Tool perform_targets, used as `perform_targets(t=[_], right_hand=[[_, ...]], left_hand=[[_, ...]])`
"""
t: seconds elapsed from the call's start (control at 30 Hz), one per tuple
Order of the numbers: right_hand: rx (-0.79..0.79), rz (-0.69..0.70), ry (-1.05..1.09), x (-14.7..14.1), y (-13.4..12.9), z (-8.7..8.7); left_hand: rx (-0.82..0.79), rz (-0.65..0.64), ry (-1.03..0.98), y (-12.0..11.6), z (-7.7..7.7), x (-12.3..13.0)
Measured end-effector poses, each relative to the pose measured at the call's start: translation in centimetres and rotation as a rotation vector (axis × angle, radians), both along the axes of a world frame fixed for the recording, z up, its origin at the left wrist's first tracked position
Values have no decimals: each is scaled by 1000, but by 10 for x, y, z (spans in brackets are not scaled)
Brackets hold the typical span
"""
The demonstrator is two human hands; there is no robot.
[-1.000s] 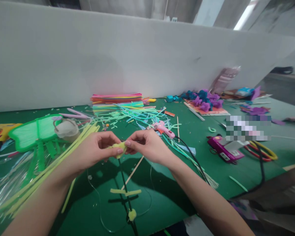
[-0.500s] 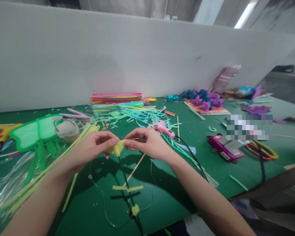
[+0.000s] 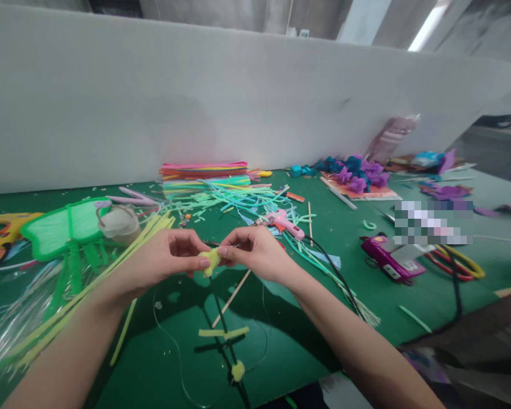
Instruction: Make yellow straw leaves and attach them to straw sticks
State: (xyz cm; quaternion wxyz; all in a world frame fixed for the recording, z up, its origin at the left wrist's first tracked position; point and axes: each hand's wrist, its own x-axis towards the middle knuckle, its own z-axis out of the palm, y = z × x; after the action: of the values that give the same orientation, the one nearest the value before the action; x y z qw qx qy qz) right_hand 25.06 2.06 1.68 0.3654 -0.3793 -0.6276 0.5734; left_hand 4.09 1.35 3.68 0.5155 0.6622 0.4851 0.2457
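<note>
Between my two hands is a small yellow fuzzy piece (image 3: 211, 261), which looks like shaped pipe cleaner. My left hand (image 3: 176, 253) pinches its left side between thumb and fingers. The thumb and fingertips of my right hand (image 3: 249, 250) are closed at its upper right edge. A dark thin stem (image 3: 218, 304) runs down from it, bearing a short yellow crosspiece (image 3: 223, 333) and a yellow fuzzy ball (image 3: 238, 371) lower down. Clear thin cord (image 3: 176, 346) loops around beside the stem. A wooden stick (image 3: 232, 298) lies behind the stem.
A pink glue gun (image 3: 287, 224) with a black cable lies beyond my right hand. Pipe cleaners (image 3: 204, 170) are piled at the back. A green fuzzy figure (image 3: 63, 227) and yellow pipe cleaners (image 3: 153, 230) lie left. A purple device (image 3: 392, 258) sits at right.
The yellow piece has turned and tilted between my fingers, and my left thumb has moved lower on it. The hanging stem and ball have shifted slightly down and right.
</note>
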Motion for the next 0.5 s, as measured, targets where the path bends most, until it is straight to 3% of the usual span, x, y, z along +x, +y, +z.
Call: perform_targets(t=[0.27, 0.5], right_hand=[[-134, 36, 126, 9, 10, -6], [-170, 153, 47, 12, 19, -18]], left_hand=[[-75, -59, -41, 4, 2, -11], [-79, 9, -14, 10, -5, -13]])
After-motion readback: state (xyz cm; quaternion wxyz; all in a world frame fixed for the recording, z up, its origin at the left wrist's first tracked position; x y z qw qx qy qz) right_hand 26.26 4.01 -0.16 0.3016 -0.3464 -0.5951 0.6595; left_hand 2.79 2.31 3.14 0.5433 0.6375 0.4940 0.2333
